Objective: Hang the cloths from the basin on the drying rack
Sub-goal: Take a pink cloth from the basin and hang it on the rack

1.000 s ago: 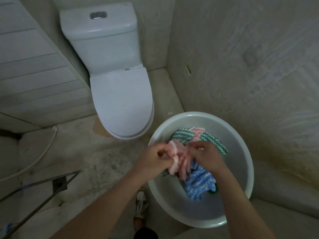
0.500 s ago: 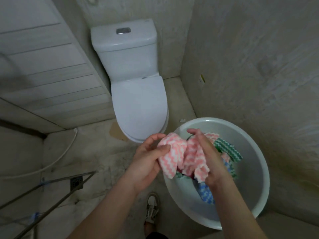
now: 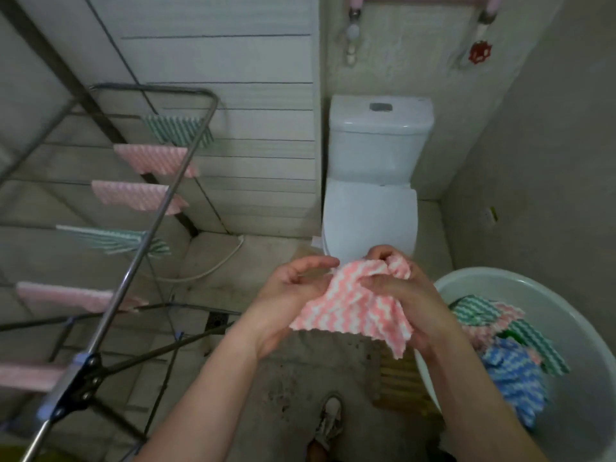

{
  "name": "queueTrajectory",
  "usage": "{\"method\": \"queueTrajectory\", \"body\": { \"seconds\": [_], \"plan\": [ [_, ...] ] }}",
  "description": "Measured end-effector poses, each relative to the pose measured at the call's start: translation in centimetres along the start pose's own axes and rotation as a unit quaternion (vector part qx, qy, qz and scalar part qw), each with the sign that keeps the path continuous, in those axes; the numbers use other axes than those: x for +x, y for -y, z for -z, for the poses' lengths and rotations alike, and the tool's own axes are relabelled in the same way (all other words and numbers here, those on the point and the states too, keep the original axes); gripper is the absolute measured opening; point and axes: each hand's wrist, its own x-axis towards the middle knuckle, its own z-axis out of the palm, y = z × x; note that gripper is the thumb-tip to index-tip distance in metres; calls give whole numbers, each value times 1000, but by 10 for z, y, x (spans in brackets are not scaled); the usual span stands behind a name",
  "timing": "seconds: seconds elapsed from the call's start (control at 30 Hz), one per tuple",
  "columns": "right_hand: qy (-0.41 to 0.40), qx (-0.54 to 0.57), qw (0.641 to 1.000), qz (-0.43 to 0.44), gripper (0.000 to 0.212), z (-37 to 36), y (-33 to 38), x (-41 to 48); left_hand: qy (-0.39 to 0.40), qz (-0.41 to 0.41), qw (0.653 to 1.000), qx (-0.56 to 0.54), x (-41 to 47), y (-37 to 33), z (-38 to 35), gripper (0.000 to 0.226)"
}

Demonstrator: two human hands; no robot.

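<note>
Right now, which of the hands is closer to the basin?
Right. The right hand grips the pink cloth just beside the rim of the basin; the left hand holds the cloth's other side, farther off, toward the drying rack.

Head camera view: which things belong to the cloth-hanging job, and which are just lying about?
Job: pink cloth, held by left hand and right hand; basin; heaped cloths; drying rack; hung cloths.
Lying about: toilet; hose; floor drain; red valve.

A pink-and-white zigzag cloth [image 3: 350, 308] is hanging crumpled at centre. Striped cloths [image 3: 510, 361] are lying heaped in the white basin [image 3: 500, 278] at four o'clock, and hung cloths [image 3: 150, 158] are draping the drying rack [image 3: 80, 375] at nine.
</note>
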Motion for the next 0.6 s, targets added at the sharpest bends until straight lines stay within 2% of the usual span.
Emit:
{"method": "queueTrajectory", "body": {
  "seconds": [0.07, 0.1, 0.13, 0.2, 0.23, 0.27, 0.3, 0.37, 0.47, 0.53, 0.6],
  "plan": [
    [59, -129, 990, 12, 30, -21, 3, -2, -36, -42, 997, 56, -26, -2, 22, 34],
    [87, -218, 972, 9, 29, -33, 6, -3, -62, -63, 994, 65, -40, -4, 33, 38],
    [122, -321, 939, -1, 27, -50, 8, -4, -94, -86, 989, 72, -59, -7, 49, 41],
    [161, -523, 836, -36, 28, -66, 21, -6, -126, -114, 982, 86, -79, -11, 65, 45],
    [179, -590, 785, -51, 32, -83, 25, -9, -147, -127, 976, 94, -94, -12, 78, 46],
    [190, -620, 760, -51, 37, -101, 28, -10, -161, -136, 972, 106, -109, -13, 89, 46],
    [194, -609, 767, -47, 43, -117, 31, -13, -162, -137, 970, 115, -118, -15, 94, 46],
    [248, -531, 810, -17, 52, -156, 30, -17, -178, -136, 965, 139, -139, -16, 107, 48],
    [337, -451, 826, 21, 50, -211, 11, -17, -222, -153, 945, 186, -173, -18, 133, 52],
    [390, -422, 818, -6, 46, -237, 1, -19, -246, -159, 931, 216, -197, -19, 150, 50],
    [449, -449, 771, -42, 47, -257, -7, -17, -291, -166, 915, 226, -225, -20, 171, 47]
  ]
}}
